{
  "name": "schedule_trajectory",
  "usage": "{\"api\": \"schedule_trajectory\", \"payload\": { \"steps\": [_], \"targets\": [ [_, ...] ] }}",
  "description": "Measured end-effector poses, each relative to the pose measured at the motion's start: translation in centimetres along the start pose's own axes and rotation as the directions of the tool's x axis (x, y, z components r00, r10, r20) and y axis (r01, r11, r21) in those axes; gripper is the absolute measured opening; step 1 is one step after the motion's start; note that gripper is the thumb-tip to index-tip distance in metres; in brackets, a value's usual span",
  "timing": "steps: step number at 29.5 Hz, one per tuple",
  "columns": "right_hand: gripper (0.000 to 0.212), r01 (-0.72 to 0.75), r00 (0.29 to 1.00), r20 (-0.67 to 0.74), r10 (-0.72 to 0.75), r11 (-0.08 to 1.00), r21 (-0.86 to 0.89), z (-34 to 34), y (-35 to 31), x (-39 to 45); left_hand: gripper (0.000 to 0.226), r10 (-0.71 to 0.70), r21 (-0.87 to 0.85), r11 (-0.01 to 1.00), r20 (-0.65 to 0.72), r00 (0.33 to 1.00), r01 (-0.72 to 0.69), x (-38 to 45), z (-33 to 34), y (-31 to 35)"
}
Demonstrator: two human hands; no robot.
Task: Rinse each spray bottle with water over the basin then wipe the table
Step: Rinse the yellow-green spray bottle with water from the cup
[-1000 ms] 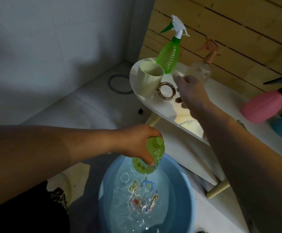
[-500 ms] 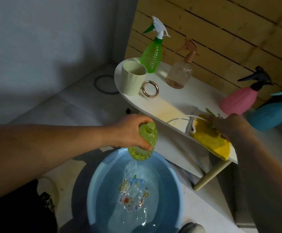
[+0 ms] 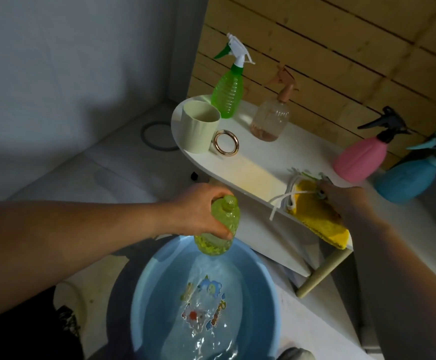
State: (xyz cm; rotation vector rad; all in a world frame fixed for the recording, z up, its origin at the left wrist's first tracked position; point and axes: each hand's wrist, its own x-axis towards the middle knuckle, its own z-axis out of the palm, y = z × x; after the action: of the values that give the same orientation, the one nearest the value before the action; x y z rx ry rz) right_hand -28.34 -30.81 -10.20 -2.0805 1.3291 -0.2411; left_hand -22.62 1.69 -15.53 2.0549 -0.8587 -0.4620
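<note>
Four capped spray bottles were seen standing along the back of the white counter (image 3: 253, 167): a green spray bottle (image 3: 227, 96), a clear amber spray bottle (image 3: 270, 118), a pink spray bottle (image 3: 359, 158) and a blue spray bottle (image 3: 406, 178). A fifth, a yellow-green bottle (image 3: 218, 229) with its spray head off, was held roughly upright over the near rim of the blue basin (image 3: 266, 302), in which rippling water lay. It was gripped by the left hand (image 3: 201, 209), closed around its shoulder and upper body with the bare threaded neck showing above the fingers. The bottle was judged to be light, thin-walled plastic, wet and so somewhat slippery; the textured body would be the surest place to take it, with only a moderate squeeze, since such a wall would be expected to dent. The right hand (image 3: 341, 196) was laid on the far end of a yellow cloth (image 3: 320, 222), beside a coiled white tube (image 3: 284, 200) thought to belong to the spray head; its fingers appeared bent onto the cloth, but whether anything was pinched could not be told. The cloth was judged soft and limp, best gathered in a bunch. A cream cup (image 3: 200, 131) and a gold ring (image 3: 226, 142) stood at the counter's left end.
</note>
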Motion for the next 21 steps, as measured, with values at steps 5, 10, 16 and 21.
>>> {"api": "schedule_trajectory", "payload": {
  "steps": [5,10,16,21],
  "targets": [
    [0.064,-0.028,0.999,-0.032,0.039,0.952,0.304,0.7,-0.5,-0.1,0.063,-0.021,0.027,0.999,-0.003,1.0,0.022,0.0,0.2,-0.5],
    [0.018,-0.169,0.961,0.272,-0.048,0.677,0.717,0.7,-2.8,-2.2,0.063,-0.042,0.054,0.998,-0.005,0.999,0.042,0.1,-0.1,-0.8],
    [0.019,-0.081,0.905,0.244,-0.35,0.42,0.904,-0.4,-6.7,-7.9,0.068,-0.059,0.102,0.993,-0.005,0.998,0.059,0.1,0.0,-0.6],
    [0.033,0.081,0.864,0.106,-0.492,0.345,0.935,-1.0,-8.1,-10.8,0.056,-0.097,0.037,0.995,0.023,0.995,0.097,0.1,0.1,-0.3]
  ]
}}
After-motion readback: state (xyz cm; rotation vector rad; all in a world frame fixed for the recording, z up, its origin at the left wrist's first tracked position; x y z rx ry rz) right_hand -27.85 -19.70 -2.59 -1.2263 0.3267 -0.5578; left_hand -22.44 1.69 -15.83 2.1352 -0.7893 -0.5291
